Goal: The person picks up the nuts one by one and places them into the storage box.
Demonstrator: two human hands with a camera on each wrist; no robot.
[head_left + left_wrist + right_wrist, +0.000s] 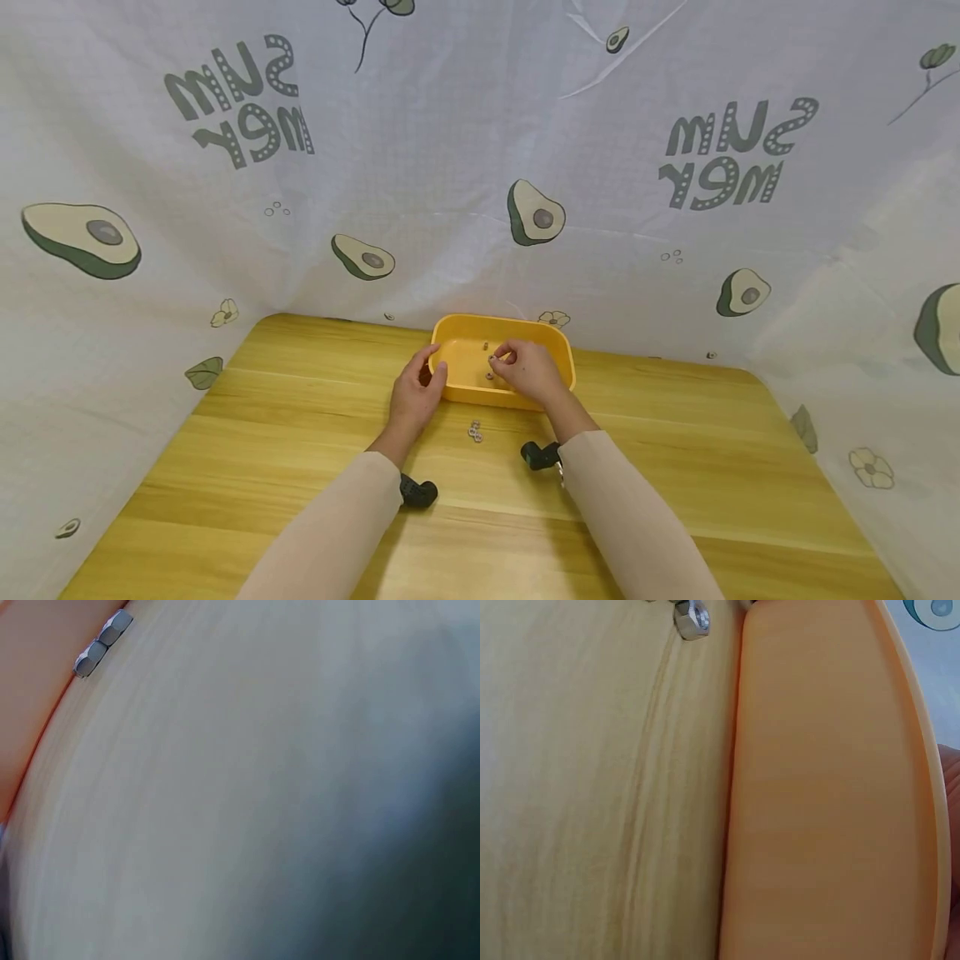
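A yellow tray (457,393) stands near the far edge of the table. My left hand (416,396) holds its left end, with the thumb at the front left corner and the fingers along the outer side. Over the tray, my right hand (528,371) pinches a small metal nut (492,358) between thumb and fingertips. Two more nuts lie on the tray floor, one farther back (485,345) and one nearer the front wall (490,376). In the right wrist view, the tray's outer wall (832,780) hides most of the right hand (952,817).
In front of the tray, several hex nuts (476,432) sit close together on the wooden table (315,433). Black wrist-worn devices show at the left sleeve (418,493) and right sleeve (540,456). A printed white cloth (450,167) hangs right behind the table.
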